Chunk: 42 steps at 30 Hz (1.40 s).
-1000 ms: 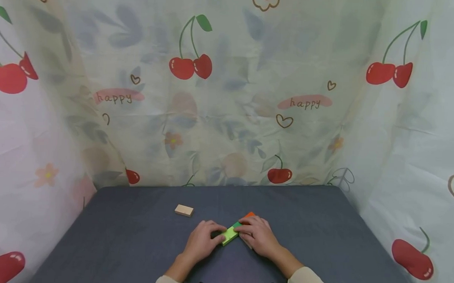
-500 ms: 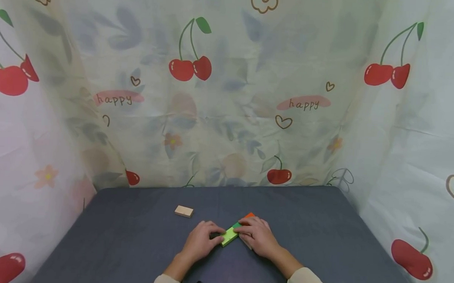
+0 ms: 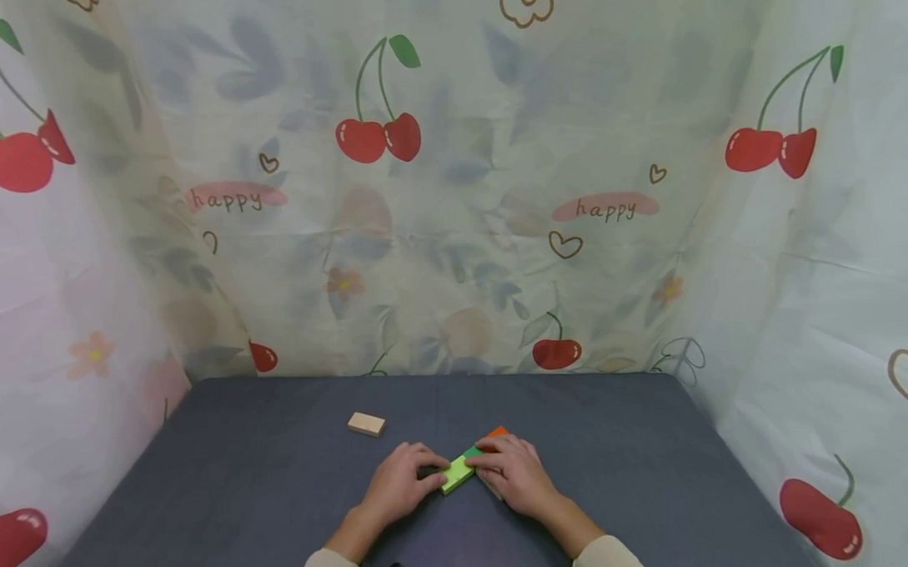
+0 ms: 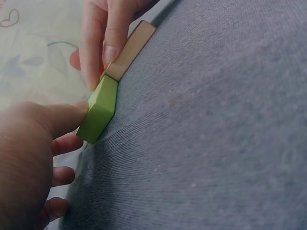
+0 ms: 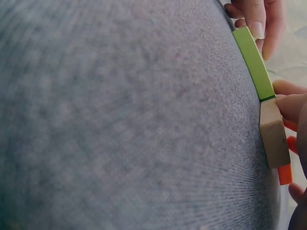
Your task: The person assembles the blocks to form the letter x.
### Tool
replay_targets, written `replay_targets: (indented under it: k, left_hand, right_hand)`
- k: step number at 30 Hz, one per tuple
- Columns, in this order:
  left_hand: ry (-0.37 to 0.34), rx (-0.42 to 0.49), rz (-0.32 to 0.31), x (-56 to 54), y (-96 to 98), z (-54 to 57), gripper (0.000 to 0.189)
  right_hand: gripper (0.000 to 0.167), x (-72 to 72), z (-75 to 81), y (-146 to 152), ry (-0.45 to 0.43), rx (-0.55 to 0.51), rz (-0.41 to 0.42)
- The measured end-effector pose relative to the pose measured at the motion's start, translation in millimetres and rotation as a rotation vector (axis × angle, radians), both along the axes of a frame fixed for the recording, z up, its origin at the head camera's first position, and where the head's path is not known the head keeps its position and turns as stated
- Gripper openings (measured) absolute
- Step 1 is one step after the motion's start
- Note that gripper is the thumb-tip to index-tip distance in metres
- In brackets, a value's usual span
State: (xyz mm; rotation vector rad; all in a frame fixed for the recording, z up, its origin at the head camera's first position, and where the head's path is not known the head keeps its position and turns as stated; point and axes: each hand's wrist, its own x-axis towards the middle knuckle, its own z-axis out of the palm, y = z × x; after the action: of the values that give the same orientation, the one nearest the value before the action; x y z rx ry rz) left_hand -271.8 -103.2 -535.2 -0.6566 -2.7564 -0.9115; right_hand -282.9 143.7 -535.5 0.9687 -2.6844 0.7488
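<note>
A row of flat blocks lies slantwise on the table: a light green block (image 3: 458, 474) at the near end, a green block (image 3: 473, 453) behind it and an orange block (image 3: 498, 432) at the far end. My left hand (image 3: 405, 484) pinches the light green block's near end with thumb and index finger. On the right side of the row, a plain wooden block (image 5: 274, 134) touches the light green one end to side. My right hand (image 3: 518, 473) grips this wooden block, thumb against it and fingers over the row, hiding much of the green and orange blocks.
Another plain wooden block (image 3: 366, 424) lies apart, farther back and to the left. Dark grey cloth covers the table (image 3: 606, 456). Curtains (image 3: 457, 192) with cherry prints enclose its back and both sides.
The near end of the row has shifted very slightly left and toward me, with my left hand on it. My right hand keeps nearly the same place.
</note>
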Motion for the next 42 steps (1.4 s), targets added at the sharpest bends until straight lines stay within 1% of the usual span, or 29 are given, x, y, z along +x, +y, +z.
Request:
replay_targets:
  k: [5,10,14,20,23,30,35,39,42]
  left_hand:
    - [0.024,-0.011,0.006,-4.1,-5.3,3.1,0.019]
    - [0.043,-0.01,0.017,-8.4,-11.7,10.6,0.02]
    - [0.058,-0.034,0.03,-13.3,-15.8,15.3,0.021]
    - [0.099,-0.07,0.065,-21.4,-20.8,19.2,0.022]
    - [0.119,-0.08,0.079,-24.4,-23.8,19.8,0.02]
    - [0.182,-0.104,0.08,-30.3,-29.5,18.7,0.02]
    - [0.228,-0.151,0.089,-32.1,-31.9,18.5,0.022]
    - [0.224,-0.182,0.097,-32.3,-33.6,20.5,0.024]
    - [0.209,-0.182,0.096,-32.5,-35.8,21.2,0.026]
  right_hand:
    - [0.026,0.4,1.2,-1,0.001,-0.006,0.004]
    - [0.025,0.1,0.5,0,0.004,-0.012,0.003]
    - [0.025,-0.1,-0.2,1,0.009,-0.01,-0.002]
    - [0.025,1.3,0.3,0,0.008,-0.021,0.006]
    - [0.025,1.7,0.4,0,0.004,-0.031,0.012]
    - [0.025,1.7,-0.2,0,0.009,-0.027,0.0]
    - [0.024,1.6,-0.3,-1,0.008,-0.023,-0.005]
    - [0.024,2.2,0.7,-1,0.002,-0.018,-0.005]
    - [0.024,2.6,1.1,0,-0.006,-0.018,-0.005]
